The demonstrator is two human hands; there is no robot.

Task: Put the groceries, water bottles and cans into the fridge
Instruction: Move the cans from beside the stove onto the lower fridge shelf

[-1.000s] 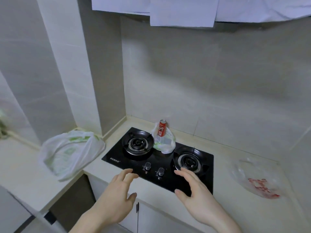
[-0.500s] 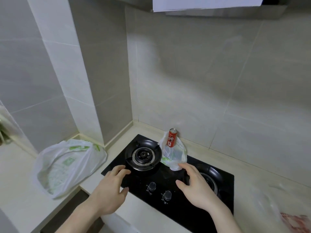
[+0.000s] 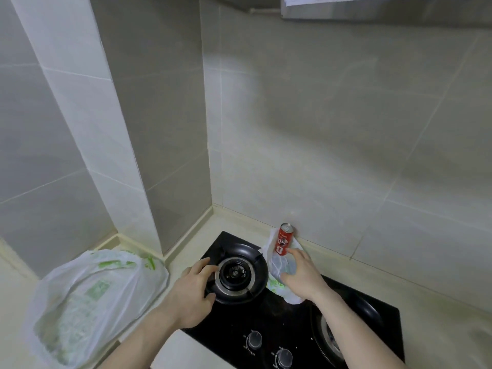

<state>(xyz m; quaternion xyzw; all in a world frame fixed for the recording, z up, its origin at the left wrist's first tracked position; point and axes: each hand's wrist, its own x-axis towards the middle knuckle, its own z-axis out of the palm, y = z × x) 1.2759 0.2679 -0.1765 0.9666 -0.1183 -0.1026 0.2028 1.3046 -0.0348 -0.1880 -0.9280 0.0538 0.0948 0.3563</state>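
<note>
Standing upright right of centre: slim red drink can [image 3: 285,239] in small white plastic bag [image 3: 279,265] on black gas hob [image 3: 287,323]. Right hand [image 3: 300,275] fingers spread, touching bag. Left hand [image 3: 193,291] relaxed over left burner [image 3: 235,274]. Large white-green bag [image 3: 93,296] lower left.

The can [image 3: 284,239] stands hard against the back wall [image 3: 332,155], with the small bag [image 3: 279,265] bunched around its base. The left burner [image 3: 234,274] rises beside it. Bare worktop [image 3: 439,326] lies open to the right.
</note>
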